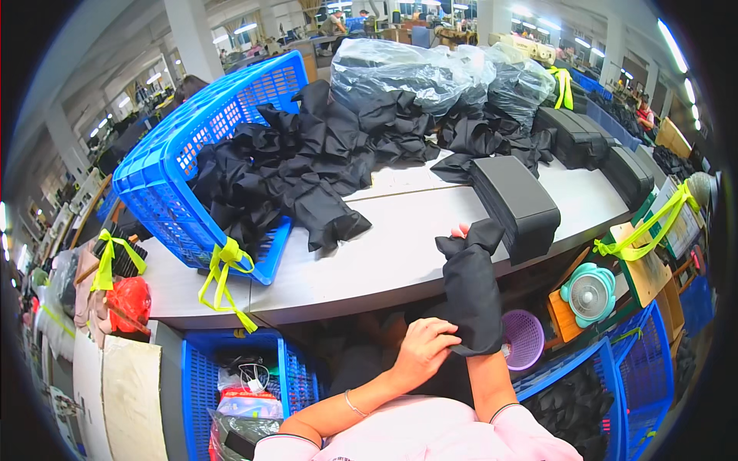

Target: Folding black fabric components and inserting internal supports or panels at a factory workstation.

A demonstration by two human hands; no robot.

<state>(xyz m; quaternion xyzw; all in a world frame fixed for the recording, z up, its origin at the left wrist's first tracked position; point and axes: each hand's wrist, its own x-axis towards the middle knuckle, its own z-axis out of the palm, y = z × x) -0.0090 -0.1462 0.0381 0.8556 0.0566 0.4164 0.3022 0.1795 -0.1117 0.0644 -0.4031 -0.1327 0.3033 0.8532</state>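
Note:
A black fabric tube (470, 288) is drawn over my right forearm and most of that hand. The fingertips of my right hand (460, 231) show at the tube's far end, curled against the cloth; the rest of the hand is hidden. Near my right wrist, my left hand (428, 347) pinches the tube's lower edge with bent fingers. Just beyond the right hand, a neat stack of flat black pieces (516, 203) stands on the white table (400, 230). A heap of crumpled black fabric pieces (323, 157) spreads across the table's left and middle.
A blue crate (146, 184) lies tipped on its side at left, with black pieces spilling out. Clear plastic bags (407, 73) stand behind the heap. More black stacks (573, 138) sit at right. Below are a purple basket (523, 338), a small fan (590, 294) and blue crates (201, 399).

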